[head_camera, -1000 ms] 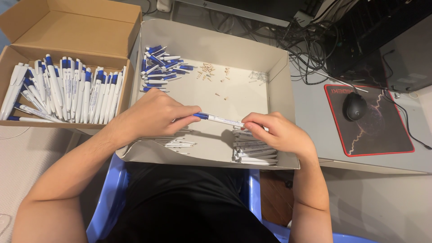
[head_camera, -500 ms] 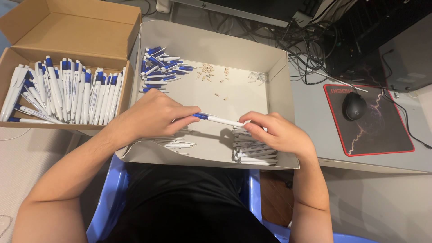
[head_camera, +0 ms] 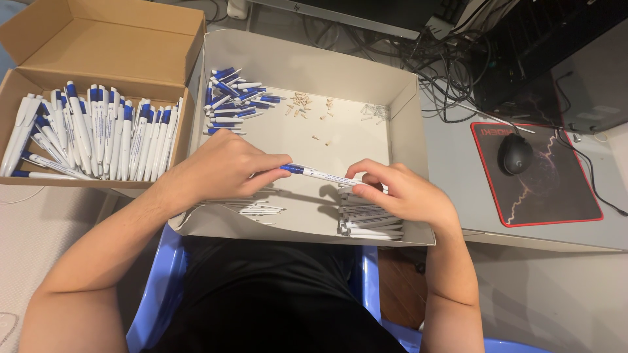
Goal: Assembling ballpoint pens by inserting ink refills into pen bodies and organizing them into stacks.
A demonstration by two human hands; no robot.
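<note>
1. Cardboard box (head_camera: 98, 49), far left: holds a row of finished white-and-blue pens (head_camera: 98, 134); its left end is cut off by the frame edge.
2. Left hand (head_camera: 222, 167): fingers closed around the blue end of a pen (head_camera: 320, 174), held level above the grey tray (head_camera: 405, 104).
3. Blue caps (head_camera: 232, 98), at the tray's far left corner, in a loose heap; a few white parts (head_camera: 252, 209) lie under the left hand, partly hidden by it.
4. Small springs (head_camera: 304, 108) and clear bits, scattered mid-tray; too small to tell apart surely.
5. Right hand (head_camera: 399, 193): fingertips pinched on the pen's white end. The step appears to be joining the pen's two halves; the next move would call for a straight push or twist along the pen's axis.
6. White barrels (head_camera: 366, 222), stacked under the right hand, partly covered.
7. Mouse (head_camera: 515, 153) on its pad, upon the tabletop (head_camera: 451, 189), well apart.
</note>
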